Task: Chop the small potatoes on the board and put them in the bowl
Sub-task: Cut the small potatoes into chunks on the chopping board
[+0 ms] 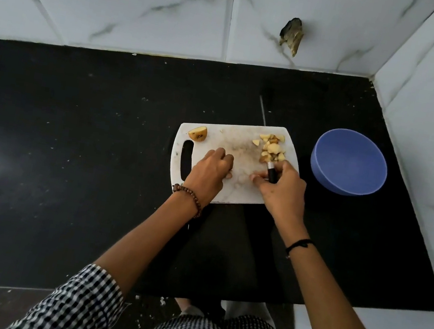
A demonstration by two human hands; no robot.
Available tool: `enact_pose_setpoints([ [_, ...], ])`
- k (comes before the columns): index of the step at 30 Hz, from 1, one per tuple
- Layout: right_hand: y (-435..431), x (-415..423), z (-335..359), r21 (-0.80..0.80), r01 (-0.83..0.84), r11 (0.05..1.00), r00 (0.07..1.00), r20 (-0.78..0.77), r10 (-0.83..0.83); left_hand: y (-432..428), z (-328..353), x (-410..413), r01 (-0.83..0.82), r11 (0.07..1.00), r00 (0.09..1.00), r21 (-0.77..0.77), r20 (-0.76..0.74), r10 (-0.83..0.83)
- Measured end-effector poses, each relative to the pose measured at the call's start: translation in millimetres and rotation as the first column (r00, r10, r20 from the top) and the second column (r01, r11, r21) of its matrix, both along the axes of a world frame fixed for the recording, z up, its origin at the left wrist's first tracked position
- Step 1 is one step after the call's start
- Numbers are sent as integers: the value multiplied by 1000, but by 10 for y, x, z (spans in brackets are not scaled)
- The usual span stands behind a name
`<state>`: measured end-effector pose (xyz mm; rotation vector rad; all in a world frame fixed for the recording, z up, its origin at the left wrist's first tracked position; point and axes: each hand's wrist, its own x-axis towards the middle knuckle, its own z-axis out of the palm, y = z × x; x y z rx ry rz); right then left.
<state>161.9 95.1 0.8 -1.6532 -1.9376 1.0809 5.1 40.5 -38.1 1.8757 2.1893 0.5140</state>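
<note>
Black worktop (71,141), tiled corner | board (231,141) centre | chopped potato pieces (271,148) heaped far right on it, half potato (198,133) far left | right hand (282,191) grips knife (272,173) handle | left hand (210,170) curled on board, contents unclear | blue bowl (322,176) right of board

No writing, label, brand, number or sign can be read anywhere (the white board (231,141), the blue bowl (322,175) and the black handle of the knife (271,173) all show plain, unmarked surfaces).
</note>
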Motion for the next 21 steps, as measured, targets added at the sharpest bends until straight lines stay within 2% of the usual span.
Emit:
enact_pose_setpoints([
  [3,165,111,43,4,56,998,998,-4,-56,98,-31,85,-100,995,976,31,197,92],
  [6,323,194,65,50,62,997,998,15,-63,298,73,253,-215,976,879,26,442,181],
  [8,399,215,50,74,52,996,998,33,-54,445,143,400,-235,972,820,21,541,187],
  [14,513,239,42,81,-27,996,995,101,18,623,45,661,-246,969,808,-8,551,209],
  [21,414,255,19,100,-17,995,993,122,4,436,-18,537,-256,965,834,60,518,189],
])
